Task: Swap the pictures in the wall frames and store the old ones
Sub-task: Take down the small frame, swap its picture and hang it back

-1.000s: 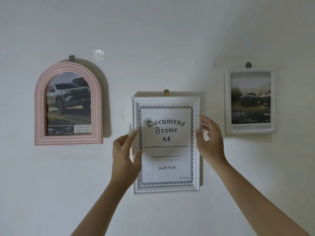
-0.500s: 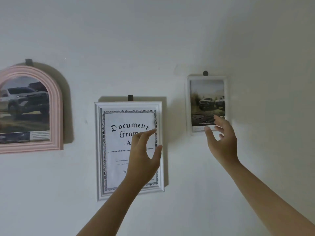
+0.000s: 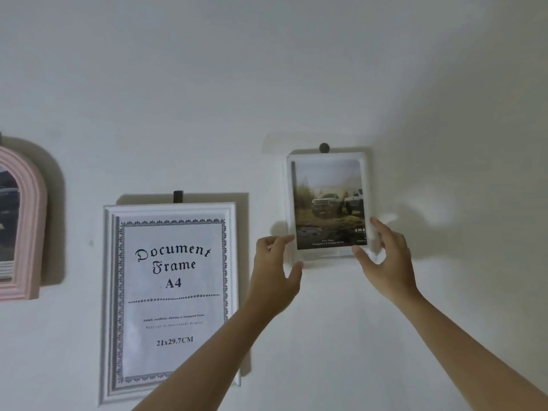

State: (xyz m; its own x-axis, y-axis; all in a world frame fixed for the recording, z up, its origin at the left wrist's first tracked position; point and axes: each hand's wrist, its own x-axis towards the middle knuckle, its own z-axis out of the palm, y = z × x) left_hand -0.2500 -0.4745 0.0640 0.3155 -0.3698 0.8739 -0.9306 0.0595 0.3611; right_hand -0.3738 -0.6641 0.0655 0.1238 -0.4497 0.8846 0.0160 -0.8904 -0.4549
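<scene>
A small white frame (image 3: 326, 157) with a picture of trucks hangs on the wall from a dark hook (image 3: 324, 148). My left hand (image 3: 274, 272) is at its lower left corner, fingers spread, thumb and fingertips at the frame's edge. My right hand (image 3: 385, 259) is at its lower right corner, fingers spread over the edge. Whether either hand grips the frame I cannot tell. To the left hangs a larger white frame (image 3: 170, 210) holding a "Document Frame A4" sheet. A pink arched frame (image 3: 32, 221) with a car picture shows partly at the far left.
The frames hang on a plain white wall (image 3: 267, 69). A black hook (image 3: 178, 196) holds the A4 frame. My left forearm crosses in front of the A4 frame's lower right corner.
Both hands left the A4 frame and moved right and up to the small white frame's lower corners. The view shifted right, pushing the pink frame to the edge.
</scene>
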